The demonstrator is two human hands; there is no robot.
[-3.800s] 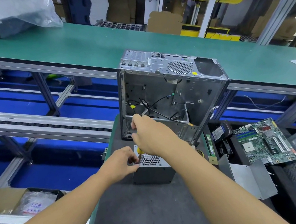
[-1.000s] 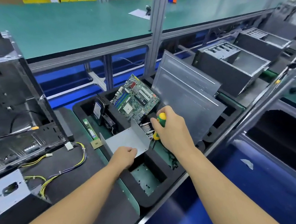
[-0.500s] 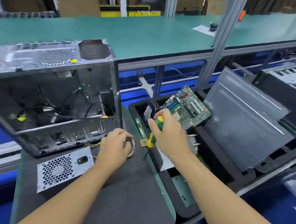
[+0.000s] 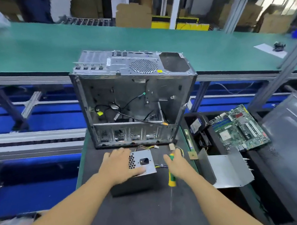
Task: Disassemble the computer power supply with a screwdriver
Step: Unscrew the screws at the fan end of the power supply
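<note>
Whereas a second ago both hands were held over the parts tray on the right, they are now brought back to the power supply, which lies on the dark mat just in front of the emptied computer case. The left hand is laid on the grey top face of the power supply, fingers spread and thumb stretched along its near edge. Because the view is blurred, it appears to be pressed flat rather than gripped. The right hand is closed round the green and yellow handle of the screwdriver, whose shaft is pointed back toward the person and is not yet set against any screw. The wires of the power supply are trailed loose between it and the case.

From this it is judged that the power supply is already freed from the case and is being steadied for opening. The screwdriver must first be turned round in the hand before the cover screws can be reached. No screws can be made out on the face shown.
</note>
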